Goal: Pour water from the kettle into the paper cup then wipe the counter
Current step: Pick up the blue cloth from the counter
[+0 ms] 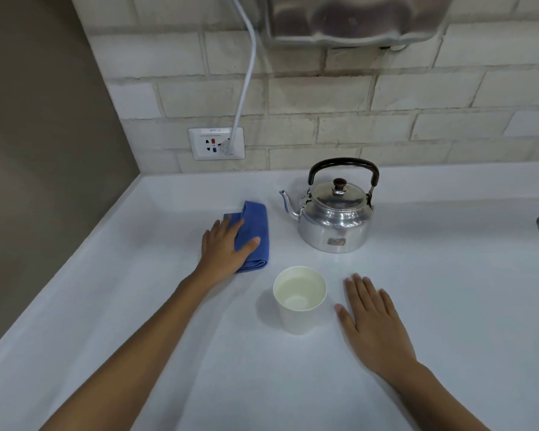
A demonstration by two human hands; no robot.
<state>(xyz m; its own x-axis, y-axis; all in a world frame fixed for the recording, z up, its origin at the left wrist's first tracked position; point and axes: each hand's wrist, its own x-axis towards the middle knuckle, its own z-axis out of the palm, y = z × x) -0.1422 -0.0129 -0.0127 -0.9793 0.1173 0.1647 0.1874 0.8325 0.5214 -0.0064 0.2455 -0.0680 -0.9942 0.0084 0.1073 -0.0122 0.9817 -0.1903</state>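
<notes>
The left hand (223,244) lies flat and open on the blue cloth (252,234), the right hand (371,321) rests open beside the paper cup (299,300), near the kettle (335,219).

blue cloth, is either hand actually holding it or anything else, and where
Nothing is gripped. The left hand lies flat on the near left part of the folded blue cloth, fingers spread, not closed. The right hand rests open on the counter.

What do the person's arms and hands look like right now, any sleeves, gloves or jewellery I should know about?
Both arms are bare along all of their visible length; no sleeves show. The left hand and the right hand wear no gloves. No rings, watch, bracelets or bands are visible on the fingers or wrists, and there are no cables or markings on either arm.
</notes>
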